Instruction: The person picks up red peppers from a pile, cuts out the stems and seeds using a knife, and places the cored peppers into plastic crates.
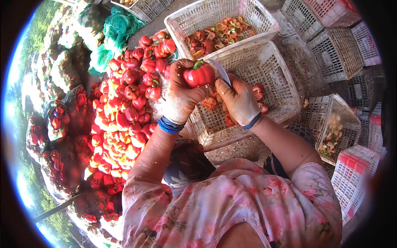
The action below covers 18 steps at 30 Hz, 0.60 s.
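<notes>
My left hand (180, 91), in a stained work glove, grips a whole red bell pepper (199, 76) with its green stem upward. In my gloved right hand (238, 98) is a knife; its curved blade (219, 69) stands at the pepper's right side. Whether the edge has entered the flesh cannot be made out. Both hands are above a white plastic crate (273, 90), where several red pepper pieces (258, 91) lie. My right hand hides part of these pieces and the knife's handle.
Another white crate (221, 14) behind holds cut pepper scraps (217, 35). A large heap of red peppers (124, 117) spreads at left, beside filled mesh sacks (66, 69) and green netting (119, 28). Stacked crates (336, 51) and a tipped crate with scraps (332, 130) stand at right.
</notes>
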Each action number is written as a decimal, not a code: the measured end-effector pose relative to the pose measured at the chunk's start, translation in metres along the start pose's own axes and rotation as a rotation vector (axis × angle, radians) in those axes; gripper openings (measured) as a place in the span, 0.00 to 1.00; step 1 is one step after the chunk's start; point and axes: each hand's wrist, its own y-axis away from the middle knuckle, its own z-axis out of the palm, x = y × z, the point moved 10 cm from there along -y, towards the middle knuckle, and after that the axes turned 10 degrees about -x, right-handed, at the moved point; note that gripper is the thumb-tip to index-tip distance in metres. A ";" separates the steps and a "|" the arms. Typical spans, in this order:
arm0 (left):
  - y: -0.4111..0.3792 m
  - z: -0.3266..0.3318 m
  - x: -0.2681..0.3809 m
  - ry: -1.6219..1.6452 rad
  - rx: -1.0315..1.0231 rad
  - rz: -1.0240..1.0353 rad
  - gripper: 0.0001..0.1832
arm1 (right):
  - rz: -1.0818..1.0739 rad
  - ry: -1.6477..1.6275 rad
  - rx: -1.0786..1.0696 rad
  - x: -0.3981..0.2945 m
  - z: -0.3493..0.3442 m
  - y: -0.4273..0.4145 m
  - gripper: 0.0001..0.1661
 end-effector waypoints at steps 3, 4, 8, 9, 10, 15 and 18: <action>0.002 0.026 -0.001 0.105 0.020 -0.067 0.27 | -0.159 0.242 0.097 -0.031 -0.030 0.010 0.15; 0.002 0.030 -0.005 0.151 0.047 -0.021 0.26 | -0.114 0.237 0.108 -0.022 -0.037 0.010 0.16; 0.003 0.034 -0.007 0.140 0.116 0.095 0.27 | -0.042 0.281 0.096 -0.021 -0.046 0.020 0.17; 0.001 0.035 -0.007 0.119 0.135 0.128 0.27 | -0.042 0.281 0.090 -0.018 -0.046 0.022 0.18; -0.003 0.042 -0.006 0.046 0.089 0.119 0.27 | -0.043 0.280 0.084 -0.016 -0.045 0.024 0.18; -0.021 0.044 -0.019 -0.155 0.046 0.155 0.27 | 0.028 0.343 0.043 -0.007 -0.047 0.017 0.21; -0.024 0.040 -0.030 -0.120 0.058 0.072 0.27 | 0.101 0.345 -0.012 0.002 -0.043 0.014 0.24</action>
